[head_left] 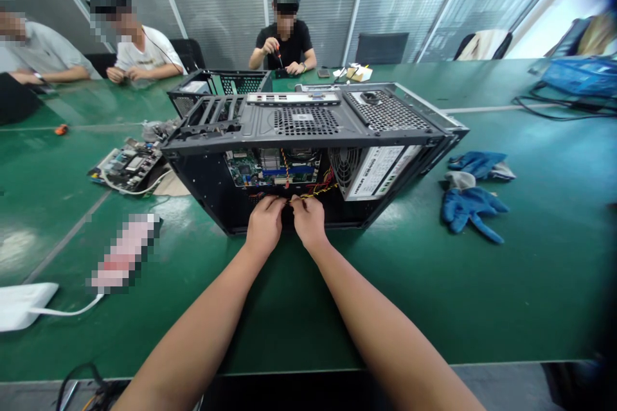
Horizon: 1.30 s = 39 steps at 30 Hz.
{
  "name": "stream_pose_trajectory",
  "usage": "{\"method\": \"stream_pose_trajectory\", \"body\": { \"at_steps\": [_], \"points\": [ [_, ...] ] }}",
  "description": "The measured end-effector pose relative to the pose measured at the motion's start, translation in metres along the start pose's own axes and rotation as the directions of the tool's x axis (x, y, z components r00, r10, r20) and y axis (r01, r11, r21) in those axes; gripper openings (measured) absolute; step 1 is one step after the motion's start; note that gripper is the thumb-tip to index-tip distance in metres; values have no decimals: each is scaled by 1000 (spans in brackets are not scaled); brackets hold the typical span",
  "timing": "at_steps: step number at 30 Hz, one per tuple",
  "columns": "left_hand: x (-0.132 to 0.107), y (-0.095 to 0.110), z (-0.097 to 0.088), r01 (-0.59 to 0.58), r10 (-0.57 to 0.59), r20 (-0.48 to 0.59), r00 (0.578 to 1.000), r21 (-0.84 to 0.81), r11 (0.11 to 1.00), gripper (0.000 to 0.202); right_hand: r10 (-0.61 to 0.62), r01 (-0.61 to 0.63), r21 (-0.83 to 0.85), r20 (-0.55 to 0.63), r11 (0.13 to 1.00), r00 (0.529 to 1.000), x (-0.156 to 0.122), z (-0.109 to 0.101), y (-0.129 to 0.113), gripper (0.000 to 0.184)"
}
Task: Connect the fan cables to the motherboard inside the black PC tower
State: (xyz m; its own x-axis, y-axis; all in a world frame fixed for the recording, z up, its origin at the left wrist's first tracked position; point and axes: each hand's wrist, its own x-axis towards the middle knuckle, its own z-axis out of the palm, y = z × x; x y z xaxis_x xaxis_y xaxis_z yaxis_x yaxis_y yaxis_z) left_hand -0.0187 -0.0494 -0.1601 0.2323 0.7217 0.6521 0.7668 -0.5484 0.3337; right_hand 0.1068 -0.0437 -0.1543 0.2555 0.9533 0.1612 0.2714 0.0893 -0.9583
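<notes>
An open black computer case [202, 186] stands on the table with its open side facing me. My left hand [265, 221] and my right hand [309, 221] meet at the lower front of the opening, fingers pinched together. Thin cables [318, 193], yellow, black and red, run to the fingertips of both hands; the exact piece between them is too small to make out. Behind them sits a green motherboard [245, 170] with an orange-black wire hanging before it. The power supply [380, 170] with its fan is on the right inside the case.
Blue gloves [470, 209] lie right of the case. Left are a circuit board [130, 164], a phone [125, 253] and a white power bank [24, 307] joined by cable. Another case frame [236, 81] stands behind. Several people sit across the table [530, 282], one holding a screwdriver [278, 56].
</notes>
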Motion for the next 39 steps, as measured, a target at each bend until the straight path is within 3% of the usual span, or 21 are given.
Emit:
{"method": "stream_pose_trajectory", "body": {
  "at_steps": [10, 21, 30, 36, 39],
  "points": [
    [5, -2, -12, -188, 173, 116, 978, 140, 972, 22, 57, -57, 90, 3, 994, 998, 3, -2, 2, 39],
    [4, -12, -12, -218, 217, 37, 976, 48, 975, 16, 23, -28, 98, 49, 995, 999, 1, -5, 5, 38],
    [4, -14, -11, -39, 53, 73, 996, -182, 983, 13, -86, 75, 86, 131, 993, 988, -2, -17, 3, 38],
    [9, -15, -15, 106, -44, 193, 980, -325, 940, 9, -138, 128, 71, 172, 989, 975, -2, -20, 3, 32],
    [10, -17, -17, 128, -56, 201, 978, -369, 921, 10, -129, 120, 62, 169, 991, 977, -2, -20, 1, 33]
  ]
}}
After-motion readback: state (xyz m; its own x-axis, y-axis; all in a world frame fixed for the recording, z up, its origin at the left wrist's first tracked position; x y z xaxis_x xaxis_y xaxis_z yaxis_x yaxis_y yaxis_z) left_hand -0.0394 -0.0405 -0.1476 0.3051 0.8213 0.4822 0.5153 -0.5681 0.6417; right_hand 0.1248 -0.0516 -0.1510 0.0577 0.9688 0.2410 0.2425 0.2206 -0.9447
